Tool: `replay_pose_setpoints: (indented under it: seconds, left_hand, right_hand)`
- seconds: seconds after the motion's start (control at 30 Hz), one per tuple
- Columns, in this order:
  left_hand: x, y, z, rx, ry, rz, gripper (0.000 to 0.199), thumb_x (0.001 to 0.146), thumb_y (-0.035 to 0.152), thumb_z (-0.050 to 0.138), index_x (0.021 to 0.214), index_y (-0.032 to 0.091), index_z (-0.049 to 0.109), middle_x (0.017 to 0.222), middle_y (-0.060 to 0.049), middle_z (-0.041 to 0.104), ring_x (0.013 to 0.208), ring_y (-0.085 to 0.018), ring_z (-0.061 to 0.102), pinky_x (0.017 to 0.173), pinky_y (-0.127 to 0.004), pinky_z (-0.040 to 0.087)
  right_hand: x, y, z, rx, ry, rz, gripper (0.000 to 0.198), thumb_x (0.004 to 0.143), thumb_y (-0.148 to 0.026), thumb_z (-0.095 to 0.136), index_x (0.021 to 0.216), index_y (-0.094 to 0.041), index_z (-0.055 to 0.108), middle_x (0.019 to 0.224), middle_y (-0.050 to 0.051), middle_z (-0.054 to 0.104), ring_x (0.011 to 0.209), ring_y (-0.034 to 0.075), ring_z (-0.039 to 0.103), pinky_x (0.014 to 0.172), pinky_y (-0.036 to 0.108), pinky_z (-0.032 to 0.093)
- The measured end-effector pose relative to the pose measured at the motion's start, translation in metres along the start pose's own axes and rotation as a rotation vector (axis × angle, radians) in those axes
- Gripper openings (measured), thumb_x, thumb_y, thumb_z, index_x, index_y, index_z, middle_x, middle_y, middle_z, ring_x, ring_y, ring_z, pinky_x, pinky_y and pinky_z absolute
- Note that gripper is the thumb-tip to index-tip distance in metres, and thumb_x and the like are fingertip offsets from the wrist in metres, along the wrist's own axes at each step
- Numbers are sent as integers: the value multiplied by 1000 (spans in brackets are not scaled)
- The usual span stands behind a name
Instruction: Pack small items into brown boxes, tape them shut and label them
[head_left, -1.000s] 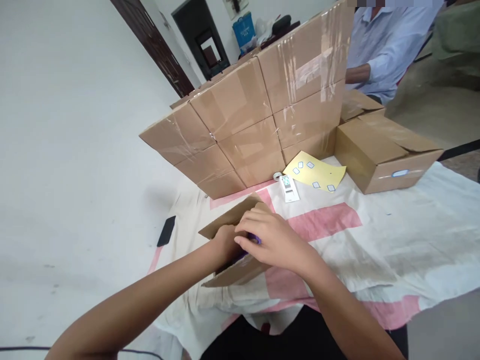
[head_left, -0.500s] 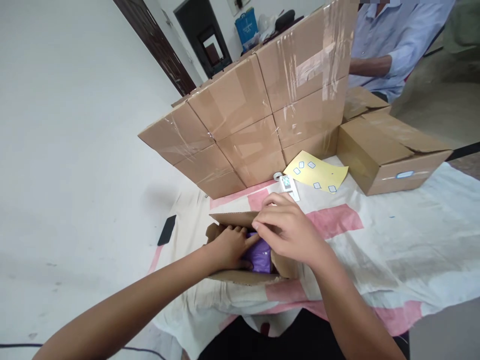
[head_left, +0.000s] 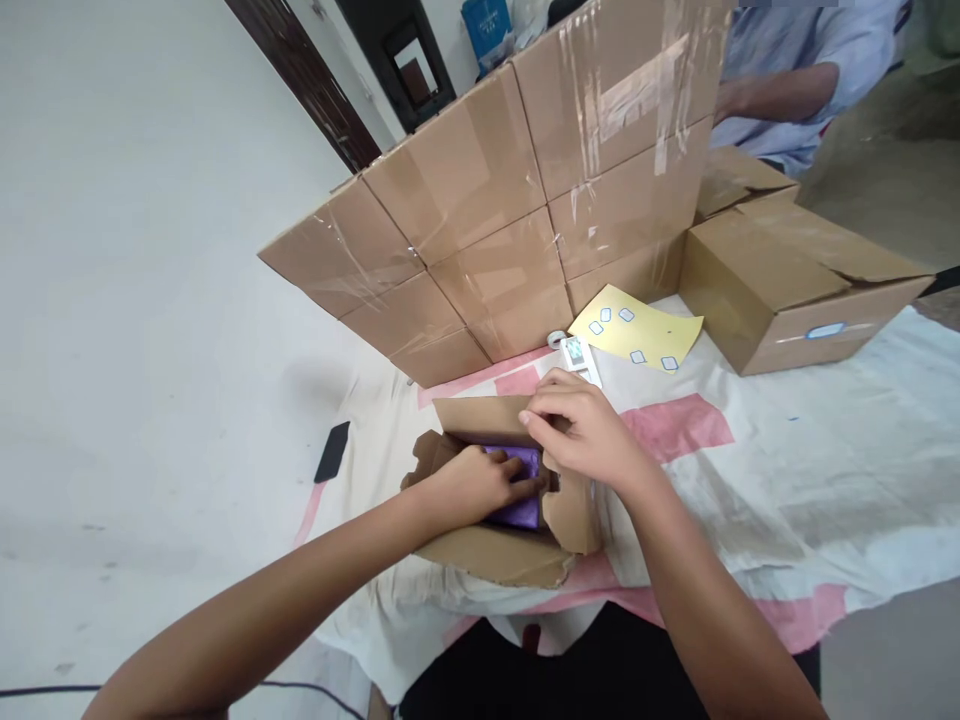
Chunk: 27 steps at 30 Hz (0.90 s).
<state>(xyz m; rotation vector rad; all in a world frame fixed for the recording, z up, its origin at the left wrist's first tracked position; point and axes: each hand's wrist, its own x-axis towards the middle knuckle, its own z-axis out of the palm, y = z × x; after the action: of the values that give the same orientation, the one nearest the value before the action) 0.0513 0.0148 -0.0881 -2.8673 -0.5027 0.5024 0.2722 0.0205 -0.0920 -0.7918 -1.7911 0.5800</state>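
Observation:
An open cardboard box (head_left: pixel 495 562) sits on the cloth in front of me with its flaps raised. Inside lies a purple wrapped packet (head_left: pixel 517 514). My left hand (head_left: pixel 484 485) reaches into the box and rests on top of the packet, fingers stretched across it and somewhat apart. At the far right corner of the box, my right hand (head_left: pixel 574 415) has its thumb and fingers closed at the edge of the far flap (head_left: pixel 480 417). The right hand's own fingers partly cover that corner.
A tall taped cardboard screen (head_left: pixel 495 260) stands behind. Near its foot are a yellow sheet with labels (head_left: pixel 637 330), a small white device (head_left: pixel 576 352) and a tape roll (head_left: pixel 556 340). Closed cartons (head_left: pixel 795 290) stand right; a dark phone-like slab (head_left: pixel 332 452) lies left. Another person's arm (head_left: pixel 780 95) shows beyond.
My left hand has shifted right over the packet, its fingers now stretched across the top. The near flap leans further outward. My right hand stays by the far corner. The view has tilted slightly.

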Motion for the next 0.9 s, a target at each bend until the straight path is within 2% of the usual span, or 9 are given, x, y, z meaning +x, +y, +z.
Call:
replay_pose_setpoints:
  seconds: [0.17, 0.47, 0.6, 0.63, 0.7, 0.77, 0.83, 0.87, 0.9]
  left_hand:
    - [6, -1, 7, -29, 19, 37, 18, 93, 11, 53, 100, 21, 67, 100, -8, 69, 82, -22, 62, 58, -33, 43]
    - [7, -9, -27, -133, 143, 29, 27, 99, 12, 45, 106, 23, 68, 100, -6, 72, 90, -21, 60, 72, -34, 46]
    - [-11, -15, -44, -116, 163, -18, 31, 98, 12, 45, 117, 25, 66, 100, -5, 73, 92, -21, 63, 81, -37, 45]
    - [-24, -17, -45, -114, 197, -75, 30, 98, 13, 47, 118, 26, 65, 99, -4, 73, 92, -21, 63, 82, -37, 45]
    - [-57, -18, -38, -147, 370, -276, 23, 98, 20, 53, 116, 26, 65, 104, -4, 73, 95, -21, 64, 84, -38, 45]
    - [-90, -10, -18, -263, 719, -584, 17, 98, 31, 55, 110, 26, 67, 104, -6, 71, 97, -23, 64, 86, -39, 48]
    - [-110, 12, 12, -525, 1048, -865, 43, 101, 54, 38, 118, 26, 65, 111, -10, 70, 103, -26, 64, 89, -44, 51]
    - [-114, 27, 27, -692, 1105, -924, 60, 98, 68, 28, 123, 27, 63, 115, -11, 69, 108, -29, 64, 94, -49, 51]
    - [-112, 43, 41, -858, 944, -888, 73, 91, 79, 26, 128, 27, 62, 126, -12, 67, 124, -33, 59, 108, -54, 44]
  right_hand:
    - [1, 4, 5, 28, 31, 20, 33, 91, -16, 58, 61, -21, 45, 65, 0, 51, 76, 19, 51, 72, 33, 41]
    - [0, 12, 8, 63, 85, 84, 34, 93, -18, 54, 61, -21, 46, 65, 1, 51, 76, 19, 53, 71, 33, 43]
    - [-2, 13, 2, 181, 59, 11, 11, 89, -19, 60, 79, -22, 65, 82, 4, 67, 97, 24, 60, 85, 39, 48]
    - [-3, 13, -2, 245, 36, -19, 8, 88, -20, 61, 89, -24, 69, 94, 5, 71, 106, 26, 60, 92, 41, 48]
    - [-6, 15, -10, 364, -19, -32, 29, 86, -22, 61, 114, -28, 69, 127, 6, 68, 126, 28, 55, 103, 47, 45]
    - [-10, 18, -16, 416, -85, 25, 57, 85, -24, 60, 140, -35, 55, 155, 3, 48, 141, 29, 44, 110, 49, 43]
    - [-13, 23, -16, 392, -190, 108, 79, 84, -24, 62, 156, -39, 33, 166, 1, 32, 148, 28, 36, 113, 48, 41]
    - [-14, 26, -15, 359, -229, 151, 86, 84, -24, 63, 160, -39, 25, 166, 2, 30, 149, 28, 35, 114, 48, 41]
    - [-15, 30, -12, 318, -243, 196, 89, 84, -24, 64, 161, -39, 22, 165, 4, 32, 148, 28, 37, 115, 47, 40]
